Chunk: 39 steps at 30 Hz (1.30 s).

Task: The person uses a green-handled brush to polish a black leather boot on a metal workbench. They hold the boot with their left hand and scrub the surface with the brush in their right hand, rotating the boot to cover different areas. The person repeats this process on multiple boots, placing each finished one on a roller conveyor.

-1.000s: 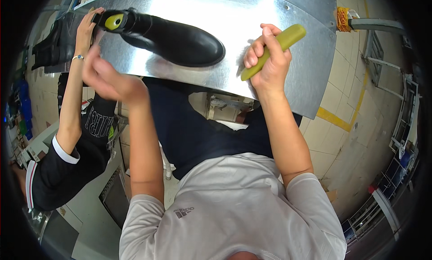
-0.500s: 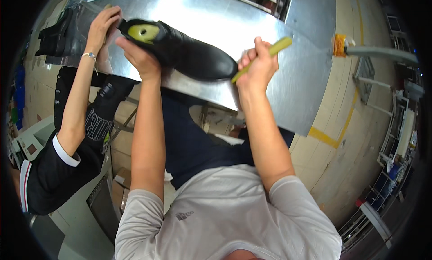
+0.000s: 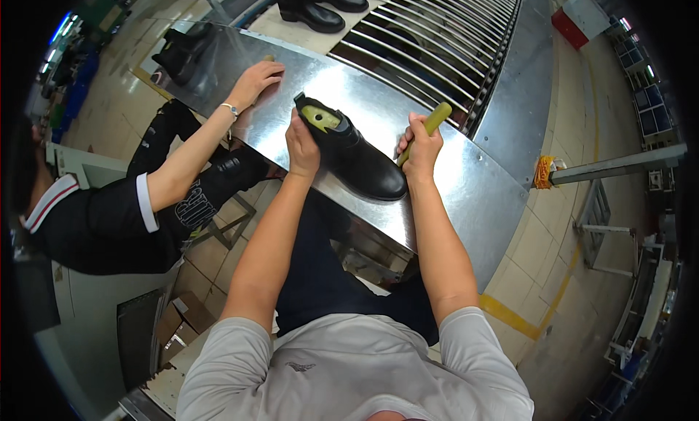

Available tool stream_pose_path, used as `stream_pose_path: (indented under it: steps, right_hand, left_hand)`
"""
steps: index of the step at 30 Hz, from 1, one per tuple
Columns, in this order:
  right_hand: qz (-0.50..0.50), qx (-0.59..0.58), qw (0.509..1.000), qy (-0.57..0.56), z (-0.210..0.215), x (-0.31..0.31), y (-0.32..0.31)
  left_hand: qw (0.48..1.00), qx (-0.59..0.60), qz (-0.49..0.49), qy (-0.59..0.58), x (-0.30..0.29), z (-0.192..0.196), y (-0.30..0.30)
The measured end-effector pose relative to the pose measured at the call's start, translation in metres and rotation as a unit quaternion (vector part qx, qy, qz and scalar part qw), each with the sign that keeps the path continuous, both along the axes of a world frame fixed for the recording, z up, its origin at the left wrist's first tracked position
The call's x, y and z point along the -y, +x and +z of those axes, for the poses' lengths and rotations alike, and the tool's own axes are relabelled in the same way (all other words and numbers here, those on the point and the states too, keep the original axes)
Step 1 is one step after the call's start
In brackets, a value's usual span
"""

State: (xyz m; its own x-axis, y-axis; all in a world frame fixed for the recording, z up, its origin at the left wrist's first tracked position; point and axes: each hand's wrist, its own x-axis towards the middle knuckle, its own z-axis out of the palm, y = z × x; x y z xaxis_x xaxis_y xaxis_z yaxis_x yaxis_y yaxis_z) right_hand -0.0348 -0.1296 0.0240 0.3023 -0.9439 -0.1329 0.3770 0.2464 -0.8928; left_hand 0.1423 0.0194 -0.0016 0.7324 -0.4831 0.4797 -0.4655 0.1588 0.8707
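Boot [image 3: 364, 164], black, over metal table [image 3: 477, 195] nr edge; L hand [image 3: 302, 148] gripping its heel side, R hand [image 3: 422, 150] clamped on green stick [image 3: 437, 117]. Dark logo [image 3: 300, 366] on grey shirt [image 3: 364, 348]; outlined letters [image 3: 195, 207] on co-worker's [image 3: 91, 228] trousers [image 3: 215, 188].

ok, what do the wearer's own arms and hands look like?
Left hand and right hand: bare, no gloves. Forearms uncovered, no watch or wristband visible. Short, loose light-grey sleeves, plain, ending near the elbows. No cables seen.
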Motion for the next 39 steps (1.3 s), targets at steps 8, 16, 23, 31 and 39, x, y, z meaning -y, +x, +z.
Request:
stream_pose_path:
  steps: [8,16,23,31,39]
  right_hand:
    - [-0.047,0.017,0.997,-0.053,-0.021,0.033,-0.056]
    - [-0.03,-0.029,0.996,-0.081,-0.054,0.053,-0.084]
    - [-0.012,-0.087,0.988,-0.13,-0.032,0.052,-0.097]
    - [0.009,-0.107,0.987,-0.117,-0.017,0.038,-0.091]
    - [0.004,-0.096,0.989,-0.114,-0.019,0.033,-0.094]
  left_hand:
    - [0.996,-0.006,-0.031,0.087,-0.092,0.006,-0.087]
    - [0.979,-0.116,0.085,0.147,-0.196,0.127,-0.168]
    - [0.85,-0.004,0.501,0.161,-0.424,0.285,-0.236]
    - [0.34,0.271,0.899,0.048,-0.687,0.362,-0.321]
    - [0.381,-0.123,0.91,0.105,-0.892,0.362,-0.367]
